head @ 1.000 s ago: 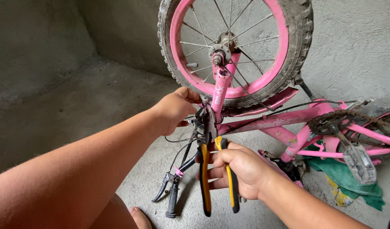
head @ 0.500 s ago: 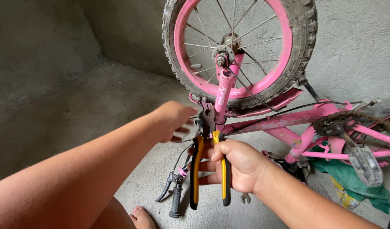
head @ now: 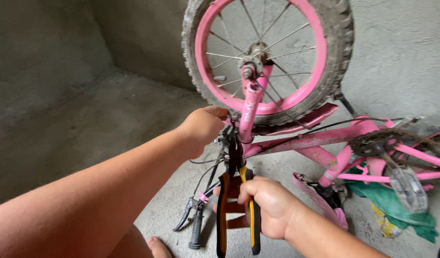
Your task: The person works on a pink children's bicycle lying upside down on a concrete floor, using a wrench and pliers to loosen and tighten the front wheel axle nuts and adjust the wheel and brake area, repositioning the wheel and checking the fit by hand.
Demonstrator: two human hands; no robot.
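Note:
A small pink bicycle (head: 320, 141) stands upside down on the concrete floor, its front wheel (head: 270, 57) up against the wall. My left hand (head: 203, 126) grips the brake parts at the base of the pink fork (head: 251, 107). My right hand (head: 267, 205) is closed around the orange and black handles of a pair of pliers (head: 236, 210). The pliers' jaws reach up to the brake area just below my left hand. A thin black cable (head: 208, 172) hangs down there.
The handlebar grip and brake lever (head: 193, 222) rest on the floor. A crank and pedal (head: 404, 181) stick out at right over a green cloth (head: 396, 208). Concrete walls close in behind and left. My foot (head: 157, 246) shows at the bottom.
My right hand with the pliers has shifted slightly left and lower on the handles. My left hand has stayed on the brake parts. The view has moved closer.

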